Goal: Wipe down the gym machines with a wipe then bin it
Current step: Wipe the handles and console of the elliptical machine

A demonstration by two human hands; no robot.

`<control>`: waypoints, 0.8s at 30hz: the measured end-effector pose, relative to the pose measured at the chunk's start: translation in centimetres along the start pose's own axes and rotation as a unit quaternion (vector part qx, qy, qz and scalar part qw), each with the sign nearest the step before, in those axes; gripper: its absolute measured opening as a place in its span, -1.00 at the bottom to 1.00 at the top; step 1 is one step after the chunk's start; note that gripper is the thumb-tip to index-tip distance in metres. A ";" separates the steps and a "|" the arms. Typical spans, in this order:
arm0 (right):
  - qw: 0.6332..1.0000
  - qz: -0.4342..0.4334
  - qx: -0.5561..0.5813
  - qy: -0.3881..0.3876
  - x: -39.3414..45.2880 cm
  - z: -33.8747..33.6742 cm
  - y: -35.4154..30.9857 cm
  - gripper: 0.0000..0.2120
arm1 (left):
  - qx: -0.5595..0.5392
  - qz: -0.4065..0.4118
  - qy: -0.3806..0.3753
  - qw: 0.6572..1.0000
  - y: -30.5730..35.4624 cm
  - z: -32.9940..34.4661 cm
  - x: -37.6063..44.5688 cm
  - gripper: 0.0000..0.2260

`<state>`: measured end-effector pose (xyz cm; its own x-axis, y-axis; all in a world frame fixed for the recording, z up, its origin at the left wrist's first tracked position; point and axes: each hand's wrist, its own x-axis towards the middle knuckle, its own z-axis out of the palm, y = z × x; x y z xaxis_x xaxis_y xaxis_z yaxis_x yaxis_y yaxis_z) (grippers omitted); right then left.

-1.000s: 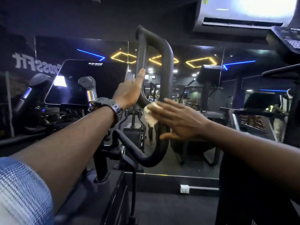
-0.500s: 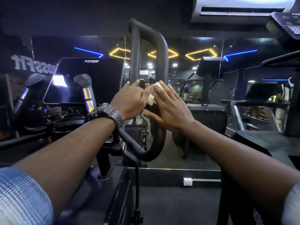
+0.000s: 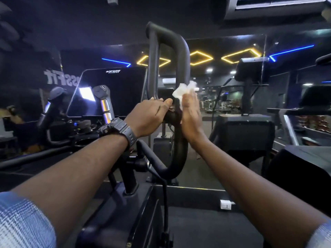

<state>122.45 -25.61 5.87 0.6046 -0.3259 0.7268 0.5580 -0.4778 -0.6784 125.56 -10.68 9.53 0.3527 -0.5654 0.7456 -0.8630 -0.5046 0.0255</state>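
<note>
Currently mid-wipe on the looped handlebar (image 3: 180,72), binning not yet started.

Right hand (image 3: 191,115) has its palm flat against the right upright of the bar, fingers straight and together, pressing the crumpled white wipe (image 3: 184,91) onto the tube; the wipe bunches out above the fingertips. Left hand (image 3: 152,113), wristwatch (image 3: 118,130) on that wrist, is curled shut around the bar's left tube, steadying it. Only 1 machine is being handled; other machines stand in the dark room behind, no bin visible. Next move, I'd judge: slide the wipe along the rest of the loop, top bend and lower curve, keeping pressure so the wipe doesn't slip out.
</note>
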 end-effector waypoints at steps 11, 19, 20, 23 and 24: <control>0.785 0.277 0.482 -0.275 -3.2 -3.1 3.9 0.02 | 0.100 -0.121 0.017 0.987 3.8 1.8 1.5 -0.41; 0.802 0.207 0.441 -0.344 -5.4 -3.1 6.0 -0.02 | 0.123 -0.172 0.034 0.977 7.0 2.7 0.7 -0.47; 0.808 0.198 0.435 -0.344 -5.1 -3.3 5.6 -0.04 | 0.124 -0.177 0.037 0.976 7.1 2.7 0.8 -0.46; 0.824 0.163 0.463 -0.283 -3.8 -3.4 3.9 -0.10 | 0.111 -0.196 0.040 0.973 7.1 2.6 0.8 -0.47; 0.841 0.154 0.455 -0.250 -4.0 -3.0 3.7 -0.10 | 0.108 -0.200 0.039 0.973 7.1 2.6 0.8 -0.48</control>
<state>120.43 -28.51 0.78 0.8367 0.1722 0.5198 0.3974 0.4623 -0.7927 120.68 -16.37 8.54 0.6089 -0.2473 0.7537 -0.5622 -0.8048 0.1901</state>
